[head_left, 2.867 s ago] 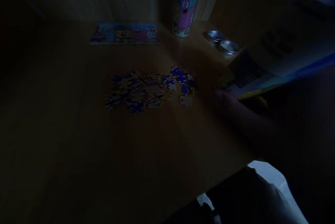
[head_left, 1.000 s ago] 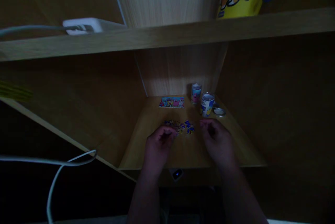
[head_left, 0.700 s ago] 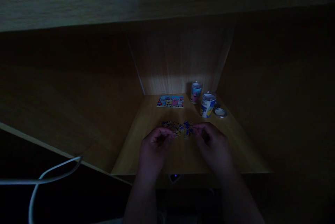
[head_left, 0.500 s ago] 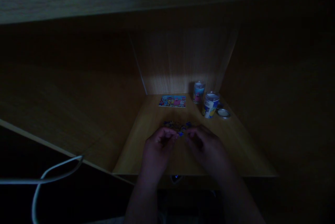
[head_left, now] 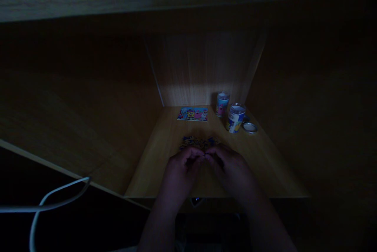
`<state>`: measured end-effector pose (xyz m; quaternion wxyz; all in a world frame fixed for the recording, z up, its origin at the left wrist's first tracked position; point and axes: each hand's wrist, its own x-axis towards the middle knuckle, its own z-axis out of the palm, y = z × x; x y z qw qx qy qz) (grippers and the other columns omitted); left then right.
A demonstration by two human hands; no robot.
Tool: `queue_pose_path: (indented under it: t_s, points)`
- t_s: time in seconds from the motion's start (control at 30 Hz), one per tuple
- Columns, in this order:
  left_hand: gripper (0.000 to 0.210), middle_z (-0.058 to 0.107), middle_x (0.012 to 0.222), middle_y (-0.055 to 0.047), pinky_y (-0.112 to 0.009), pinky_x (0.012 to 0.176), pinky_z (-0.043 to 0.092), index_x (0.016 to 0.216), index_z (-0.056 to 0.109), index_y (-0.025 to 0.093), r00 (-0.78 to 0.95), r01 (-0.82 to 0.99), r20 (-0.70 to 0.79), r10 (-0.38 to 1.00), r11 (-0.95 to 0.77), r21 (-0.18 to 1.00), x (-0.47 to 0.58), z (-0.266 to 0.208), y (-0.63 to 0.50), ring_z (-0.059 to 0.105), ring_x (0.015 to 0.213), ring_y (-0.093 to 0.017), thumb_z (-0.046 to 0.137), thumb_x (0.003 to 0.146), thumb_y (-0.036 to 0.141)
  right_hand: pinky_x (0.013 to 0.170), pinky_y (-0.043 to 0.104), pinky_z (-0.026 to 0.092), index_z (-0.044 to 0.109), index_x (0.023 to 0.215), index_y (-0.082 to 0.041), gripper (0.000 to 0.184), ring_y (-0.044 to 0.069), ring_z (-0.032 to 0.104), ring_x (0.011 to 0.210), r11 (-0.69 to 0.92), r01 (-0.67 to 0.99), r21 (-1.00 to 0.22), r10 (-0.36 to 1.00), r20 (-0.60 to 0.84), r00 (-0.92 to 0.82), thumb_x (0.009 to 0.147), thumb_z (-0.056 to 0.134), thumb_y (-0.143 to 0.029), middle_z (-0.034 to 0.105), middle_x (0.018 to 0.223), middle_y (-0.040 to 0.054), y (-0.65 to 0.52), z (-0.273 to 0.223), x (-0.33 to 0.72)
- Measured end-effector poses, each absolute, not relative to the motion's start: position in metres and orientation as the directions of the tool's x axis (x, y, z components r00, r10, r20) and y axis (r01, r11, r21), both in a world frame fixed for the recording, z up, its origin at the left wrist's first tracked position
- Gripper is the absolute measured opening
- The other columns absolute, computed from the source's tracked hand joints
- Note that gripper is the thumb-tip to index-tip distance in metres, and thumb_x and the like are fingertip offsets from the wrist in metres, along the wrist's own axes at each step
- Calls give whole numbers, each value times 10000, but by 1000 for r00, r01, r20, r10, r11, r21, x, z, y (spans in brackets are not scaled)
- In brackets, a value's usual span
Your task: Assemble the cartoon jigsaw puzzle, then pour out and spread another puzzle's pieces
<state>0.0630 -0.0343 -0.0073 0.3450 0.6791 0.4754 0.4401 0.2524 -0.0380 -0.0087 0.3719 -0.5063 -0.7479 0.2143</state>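
My left hand point(head_left: 179, 171) and my right hand point(head_left: 231, 169) meet fingertip to fingertip above the shelf, each closed in a pinch. A tiny dark bit, apparently a jigsaw piece point(head_left: 204, 155), shows where the fingertips touch; the fingers hide most of it. Just beyond them lies a heap of small dark and blue jigsaw pieces point(head_left: 196, 142), partly covered by both hands. Farther back a colourful cartoon picture card point(head_left: 193, 114) lies flat on the wood.
Two cartoon-printed cans stand at the back right, one farther can point(head_left: 222, 104) and one nearer can point(head_left: 235, 119). Beside them lies a round lid point(head_left: 250, 127). Wooden walls enclose the shelf point(head_left: 153, 165), and a pale cable point(head_left: 50, 201) hangs at lower left.
My hands have come together, closing the small gap between their fingertips. The blue piece seen between them is now hidden. The view has shifted slightly.
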Motion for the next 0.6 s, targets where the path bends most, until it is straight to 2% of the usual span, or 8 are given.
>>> queue_pose_path:
  t_s: [0.23,0.43,0.6]
  points:
    - [116,827,1010,-6,-286,863,600,1072,758,255,155,431,348,925,-380,818,67,-8,-37,779,923,-186,711,991,186,886,371,574,698,1072,-262,114,226,764,971,417,617,-668,906,362,-220,1083,588,-233,776,1078,40,-36,-13,251]
    - [335,820,1116,-12,-300,922,588,1204,771,288,230,461,428,874,-485,743,67,-5,-42,758,998,-194,748,945,76,881,359,564,705,1071,-267,167,223,764,975,398,506,-765,917,330,-223,1098,541,-267,800,1075,35,-36,-14,256]
    - [314,828,1120,-20,-315,914,591,1183,778,280,280,458,425,861,-508,729,67,-3,-44,763,985,-204,778,937,85,852,331,557,720,1008,-258,208,211,758,942,368,418,-831,927,297,-227,1096,544,-324,809,1022,21,-39,-10,257]
